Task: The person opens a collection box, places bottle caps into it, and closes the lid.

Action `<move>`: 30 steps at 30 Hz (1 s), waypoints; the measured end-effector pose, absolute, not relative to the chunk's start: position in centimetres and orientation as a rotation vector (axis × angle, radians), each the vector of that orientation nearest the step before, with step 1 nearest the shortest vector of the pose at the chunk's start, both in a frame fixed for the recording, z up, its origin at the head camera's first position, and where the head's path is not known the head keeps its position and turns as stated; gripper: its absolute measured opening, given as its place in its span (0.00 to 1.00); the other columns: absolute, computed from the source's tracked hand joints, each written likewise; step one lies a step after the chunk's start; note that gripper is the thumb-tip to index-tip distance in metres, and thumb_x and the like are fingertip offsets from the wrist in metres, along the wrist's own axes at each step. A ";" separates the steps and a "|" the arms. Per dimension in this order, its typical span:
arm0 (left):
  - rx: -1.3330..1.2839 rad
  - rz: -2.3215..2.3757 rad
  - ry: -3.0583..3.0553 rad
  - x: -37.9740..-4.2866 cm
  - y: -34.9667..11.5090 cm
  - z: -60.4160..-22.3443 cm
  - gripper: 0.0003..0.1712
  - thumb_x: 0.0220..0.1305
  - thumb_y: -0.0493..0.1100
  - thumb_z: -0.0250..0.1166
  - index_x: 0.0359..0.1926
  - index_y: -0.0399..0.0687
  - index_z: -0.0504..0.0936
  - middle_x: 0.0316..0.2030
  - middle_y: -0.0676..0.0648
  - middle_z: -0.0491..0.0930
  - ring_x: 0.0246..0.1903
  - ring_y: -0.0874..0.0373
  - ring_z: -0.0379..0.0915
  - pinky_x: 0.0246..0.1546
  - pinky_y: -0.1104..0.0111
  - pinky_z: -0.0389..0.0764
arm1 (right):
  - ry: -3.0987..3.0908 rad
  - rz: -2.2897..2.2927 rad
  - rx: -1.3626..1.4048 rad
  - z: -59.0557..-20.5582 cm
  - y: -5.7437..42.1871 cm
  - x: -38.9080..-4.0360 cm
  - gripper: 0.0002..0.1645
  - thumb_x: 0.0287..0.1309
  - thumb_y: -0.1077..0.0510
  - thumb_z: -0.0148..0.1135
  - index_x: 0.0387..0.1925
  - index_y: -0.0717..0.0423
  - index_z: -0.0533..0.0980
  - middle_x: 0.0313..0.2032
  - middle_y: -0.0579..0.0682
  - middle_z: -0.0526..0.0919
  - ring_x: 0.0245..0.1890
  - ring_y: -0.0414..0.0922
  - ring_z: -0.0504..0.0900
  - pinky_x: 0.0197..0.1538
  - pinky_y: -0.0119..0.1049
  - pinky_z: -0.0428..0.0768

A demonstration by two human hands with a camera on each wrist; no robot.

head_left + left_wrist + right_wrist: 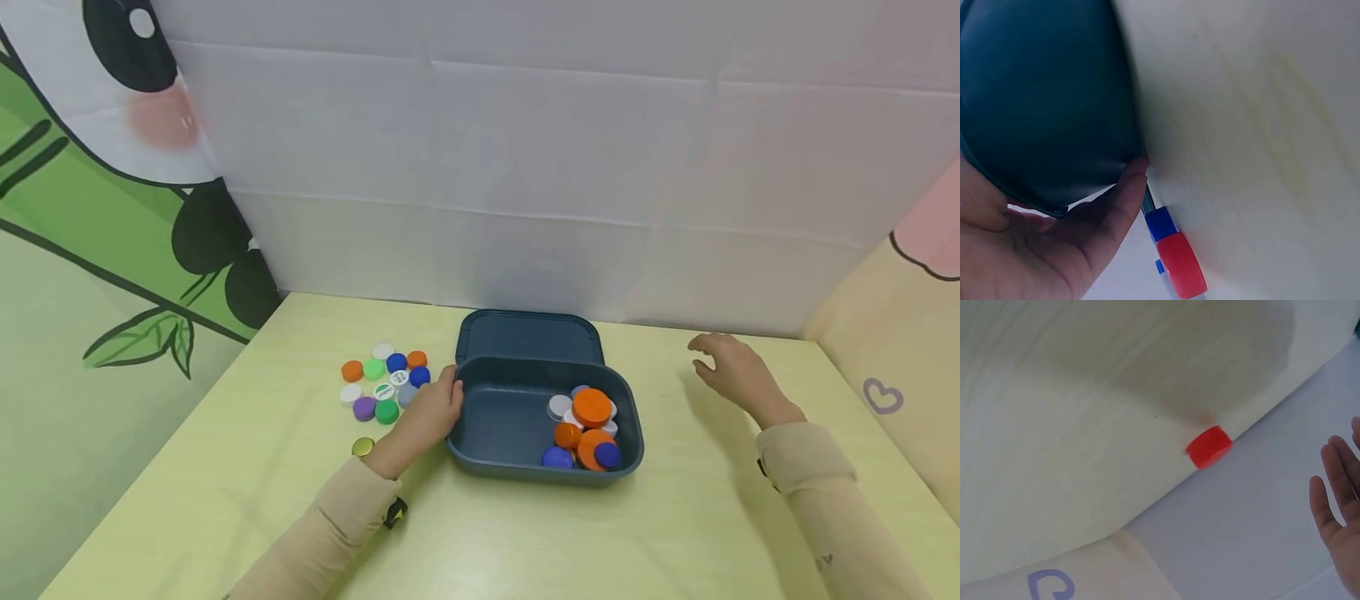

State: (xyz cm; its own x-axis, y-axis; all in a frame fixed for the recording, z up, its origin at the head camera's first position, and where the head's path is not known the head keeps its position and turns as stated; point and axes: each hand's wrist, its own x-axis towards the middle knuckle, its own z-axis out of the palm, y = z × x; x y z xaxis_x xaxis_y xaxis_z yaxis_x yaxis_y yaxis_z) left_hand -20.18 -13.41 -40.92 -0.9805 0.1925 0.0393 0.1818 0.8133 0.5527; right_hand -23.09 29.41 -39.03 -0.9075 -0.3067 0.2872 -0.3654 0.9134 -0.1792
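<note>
My left hand [426, 412] grips the left wall of a dark blue plastic box [495, 429], which sits upright on the table. Bottle caps in orange, blue and white, among them a large orange cap [592, 407], lie heaped at the box's right end. To the right of the box, my right hand [741, 382] hovers over the table with loosely bent fingers and nothing in its grasp. A red bottle cap [1209, 447] shows beyond that hand in the right wrist view; in the head view it is hidden.
Behind the box lies its dark blue lid [528, 337]. Left of the box is a group of loose caps, including a purple cap [364, 408] and a green cap [387, 412]. A yellow cap [363, 447] lies by the left wrist. A white cloth wall [525, 167] borders the table's far edge.
</note>
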 end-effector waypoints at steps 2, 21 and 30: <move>0.309 0.901 2.979 -20.2 -13.4 -40.9 0.23 0.69 0.43 0.44 0.60 0.33 0.63 0.35 0.36 0.79 0.25 0.53 0.73 0.23 0.66 0.75 | -2.855 0.334 0.451 -39.3 30.3 -23.3 0.16 0.51 0.67 0.58 0.44 0.67 0.74 0.42 0.65 0.79 0.37 0.59 0.78 0.36 0.51 0.75; 0.306 0.906 2.971 -20.1 -13.4 -40.9 0.23 0.69 0.43 0.44 0.60 0.33 0.63 0.37 0.36 0.79 0.27 0.53 0.74 0.28 0.63 0.78 | -3.011 0.252 0.232 -41.9 34.3 -23.9 0.17 0.55 0.61 0.55 0.45 0.68 0.71 0.40 0.69 0.75 0.38 0.65 0.74 0.34 0.56 0.72; 0.306 0.908 2.971 -20.2 -13.4 -40.9 0.23 0.69 0.43 0.44 0.60 0.33 0.62 0.28 0.40 0.76 0.24 0.54 0.72 0.23 0.67 0.74 | -3.029 0.334 0.216 -42.4 34.7 -24.0 0.16 0.56 0.62 0.55 0.45 0.68 0.71 0.39 0.69 0.72 0.35 0.61 0.74 0.37 0.54 0.72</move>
